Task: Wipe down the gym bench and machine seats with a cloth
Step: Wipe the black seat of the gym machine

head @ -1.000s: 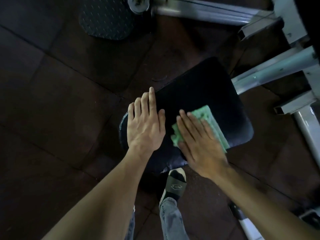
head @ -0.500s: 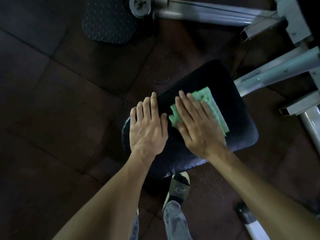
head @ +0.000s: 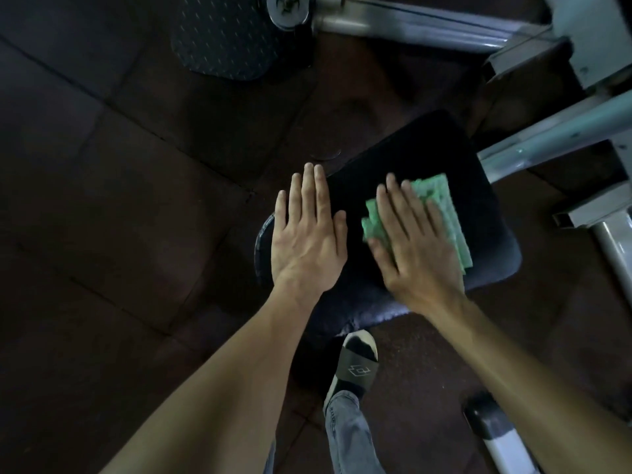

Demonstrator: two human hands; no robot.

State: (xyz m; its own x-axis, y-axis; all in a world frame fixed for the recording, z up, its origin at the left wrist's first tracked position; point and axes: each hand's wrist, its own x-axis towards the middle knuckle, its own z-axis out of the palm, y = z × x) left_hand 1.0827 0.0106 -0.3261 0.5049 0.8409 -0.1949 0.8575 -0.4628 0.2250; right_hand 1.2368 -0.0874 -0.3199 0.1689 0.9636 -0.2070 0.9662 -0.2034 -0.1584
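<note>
A black padded machine seat (head: 478, 186) fills the middle of the view. A folded green cloth (head: 441, 210) lies flat on it. My right hand (head: 413, 248) presses palm-down on the cloth with fingers spread, covering its near half. Flat on the seat's left edge rests my left hand (head: 307, 234), fingers straight and together, holding nothing.
Grey metal frame bars (head: 554, 138) of the machine run along the right and top. A textured black footplate (head: 222, 39) sits at the top left. Dark rubber floor tiles (head: 119, 200) surround the seat. My foot in a black sandal (head: 359, 367) stands below the seat.
My right hand has slid the green cloth away from me across the seat, then slightly to the right. The left hand has stayed planted on the seat's left edge.
</note>
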